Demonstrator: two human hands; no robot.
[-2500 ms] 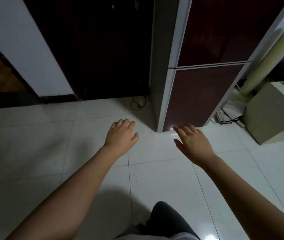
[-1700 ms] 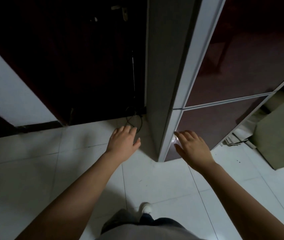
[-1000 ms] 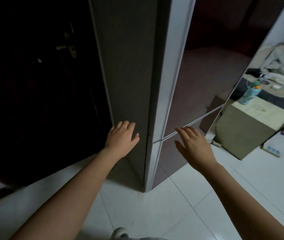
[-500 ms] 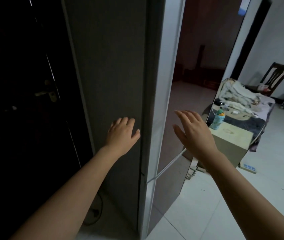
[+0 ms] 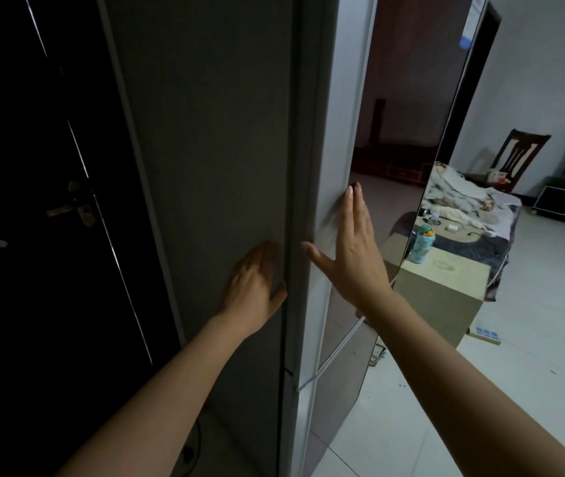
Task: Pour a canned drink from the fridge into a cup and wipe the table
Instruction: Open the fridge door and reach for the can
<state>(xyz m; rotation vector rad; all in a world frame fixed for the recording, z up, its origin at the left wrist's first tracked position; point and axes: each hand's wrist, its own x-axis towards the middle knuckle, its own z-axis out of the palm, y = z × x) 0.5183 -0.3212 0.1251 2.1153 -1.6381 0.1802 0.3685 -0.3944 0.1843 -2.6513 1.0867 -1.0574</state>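
Tall grey fridge with glossy maroon doors [image 5: 394, 98] stands dead ahead; flat-fingered right hand [image 5: 353, 256] is nearest its door edge, left hand [image 5: 253, 280] flat on the side, both empty.

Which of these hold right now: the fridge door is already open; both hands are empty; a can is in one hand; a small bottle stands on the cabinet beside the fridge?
1. The fridge door is open. False: it looks shut.
2. Both hands are empty. True: the left hand and the right hand hold nothing, fingers straight.
3. A can is in one hand. False: no can is in view.
4. A small bottle stands on the cabinet. True.
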